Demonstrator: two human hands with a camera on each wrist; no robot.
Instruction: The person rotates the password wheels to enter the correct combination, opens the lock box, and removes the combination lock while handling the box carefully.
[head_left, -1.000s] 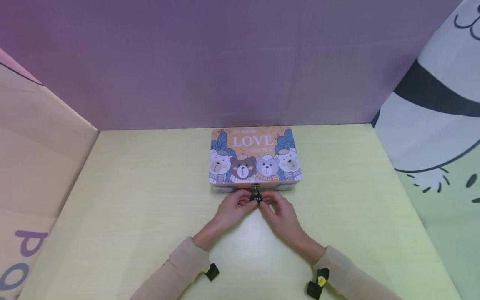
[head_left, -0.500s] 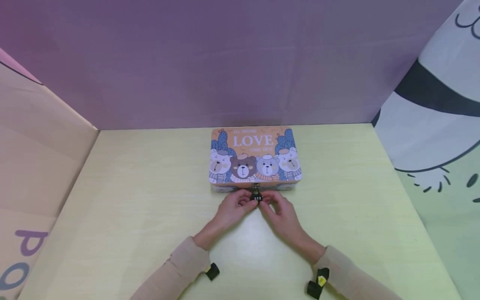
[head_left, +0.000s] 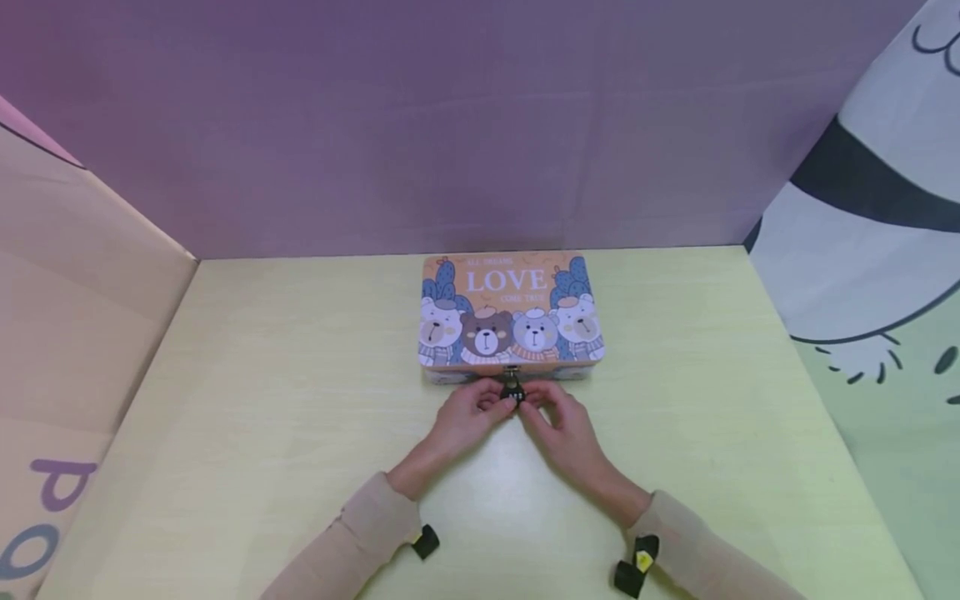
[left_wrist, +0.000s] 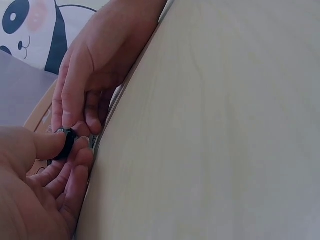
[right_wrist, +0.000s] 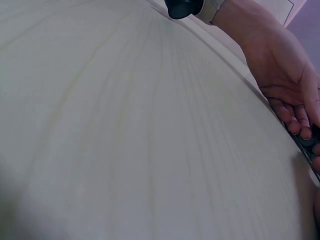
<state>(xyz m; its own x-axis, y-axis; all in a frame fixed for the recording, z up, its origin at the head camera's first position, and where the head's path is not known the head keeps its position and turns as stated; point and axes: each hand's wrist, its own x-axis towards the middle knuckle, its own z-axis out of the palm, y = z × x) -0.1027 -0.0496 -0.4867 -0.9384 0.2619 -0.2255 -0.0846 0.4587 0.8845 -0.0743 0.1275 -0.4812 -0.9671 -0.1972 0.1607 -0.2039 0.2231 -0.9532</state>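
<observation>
Combination padlock (head_left: pixel 513 392), black, small, with a row of pale digits on its face: centre of the head view, just below the middle, at the front of the tin. Shackle upward, reaching the metal latch (head_left: pixel 512 369); whether it passes through is too small to tell.

Left hand (head_left: pixel 467 419): left of the padlock, clamped on it, thumb on the face and curled fingers behind, as the left-wrist view shows.

Right hand (head_left: pixel 566 433): right of the padlock, thumb and forefinger pinching its right edge. The two hands nearly meet at the lock.

Rectangular tin box (head_left: pixel 487 321), lid down, orange with four cartoon bears, blue cacti and the word "LOVE": centre of the head view, at the far edge of the table.

Table (head_left: pixel 300 400), pale wood grain, lower part of the frame.

Sleeves (head_left: pixel 375 521), beige, entering from the bottom edge; a black device (head_left: pixel 425 542) at each cuff.

Purple backdrop (head_left: pixel 375 125), top of the frame. Cream panel (head_left: pixel 67 292) with lettering, left. Cartoon-printed panel (head_left: pixel 877 275), right.
</observation>
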